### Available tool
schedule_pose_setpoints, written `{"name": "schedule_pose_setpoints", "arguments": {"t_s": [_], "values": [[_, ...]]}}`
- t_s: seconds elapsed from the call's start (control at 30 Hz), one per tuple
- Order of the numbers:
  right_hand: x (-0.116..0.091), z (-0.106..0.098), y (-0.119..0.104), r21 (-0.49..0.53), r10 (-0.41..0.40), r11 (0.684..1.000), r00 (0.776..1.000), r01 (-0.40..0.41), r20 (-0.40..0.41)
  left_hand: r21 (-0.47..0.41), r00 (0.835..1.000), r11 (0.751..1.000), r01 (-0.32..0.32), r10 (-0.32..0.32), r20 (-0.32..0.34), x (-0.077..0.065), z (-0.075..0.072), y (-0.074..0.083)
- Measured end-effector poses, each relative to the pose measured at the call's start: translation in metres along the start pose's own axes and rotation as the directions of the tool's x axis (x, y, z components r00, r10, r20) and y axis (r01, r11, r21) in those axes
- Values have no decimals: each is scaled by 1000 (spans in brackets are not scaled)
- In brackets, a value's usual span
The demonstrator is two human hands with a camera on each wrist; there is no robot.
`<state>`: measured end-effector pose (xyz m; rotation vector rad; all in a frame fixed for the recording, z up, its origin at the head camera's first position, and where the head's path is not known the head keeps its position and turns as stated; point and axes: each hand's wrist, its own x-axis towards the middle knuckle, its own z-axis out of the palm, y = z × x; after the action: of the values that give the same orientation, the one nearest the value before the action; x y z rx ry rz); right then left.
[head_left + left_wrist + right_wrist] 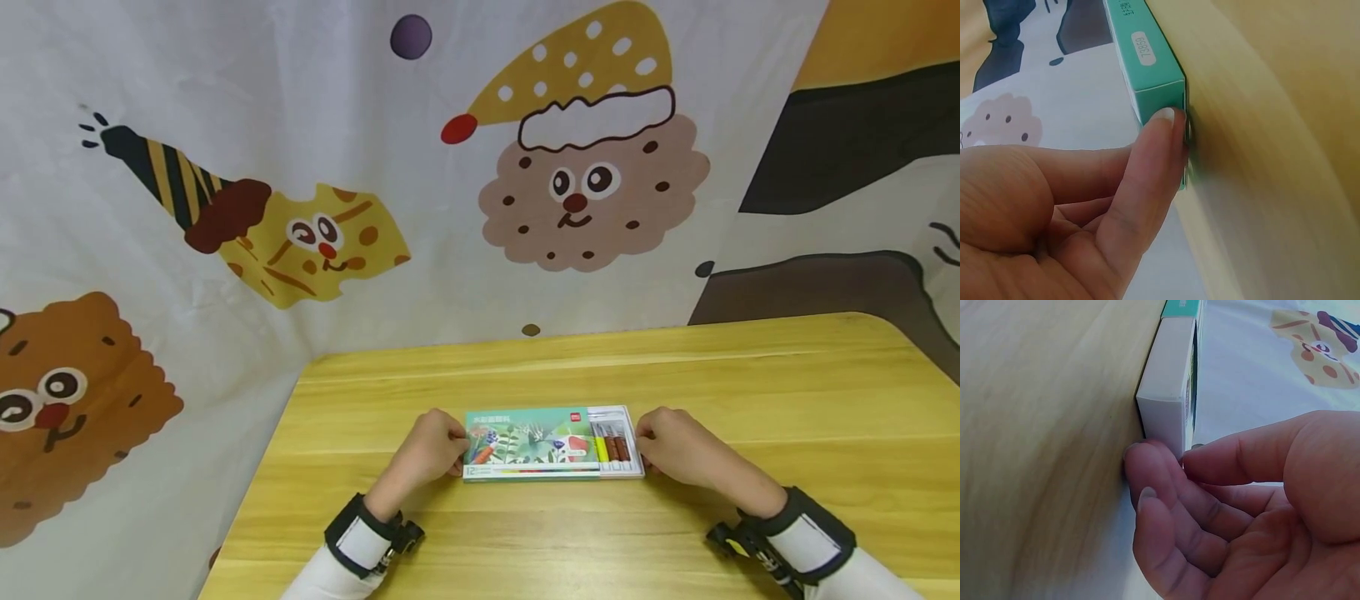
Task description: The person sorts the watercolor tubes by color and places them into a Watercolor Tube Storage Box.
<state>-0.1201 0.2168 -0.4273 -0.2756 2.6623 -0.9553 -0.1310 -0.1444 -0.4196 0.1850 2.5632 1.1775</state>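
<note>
A flat paint box lies on the table, its green printed sleeve (528, 444) covering most of a white inner tray (634, 450). The tray sticks out at the right end, where several yellow and brown paint tubes (611, 446) show. My left hand (431, 450) grips the sleeve's left end between thumb and fingers; in the left wrist view a fingertip lies against the green end (1157, 69). At the other end, my right hand (678, 448) pinches the tray's white end wall (1163, 422), thumb on the upper edge. The sleeve hides the rest of the tray.
The wooden table (525, 533) extends around the box on all sides. Behind it hangs a pale cloth (442, 250) printed with cartoon food. Each wrist wears a black strap with a small camera, the left camera (405, 537) and right camera (731, 540) low near the tabletop.
</note>
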Motion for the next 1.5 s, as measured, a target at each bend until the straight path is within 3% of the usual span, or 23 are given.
{"name": "schedule_pose_setpoints", "arguments": {"t_s": [0.57,1.0,1.5], "values": [[-1,2,-1,14,-16,1000,1000,16,3,17,1000,1000,-22,21,21,2,18,21],[0,1,-3,24,13,1000,1000,-14,15,46,999,998,-31,29,32,6,30,29],[-3,-1,-1,21,-34,999,999,33,20,82,999,995,-48,47,5,9,43,36]]}}
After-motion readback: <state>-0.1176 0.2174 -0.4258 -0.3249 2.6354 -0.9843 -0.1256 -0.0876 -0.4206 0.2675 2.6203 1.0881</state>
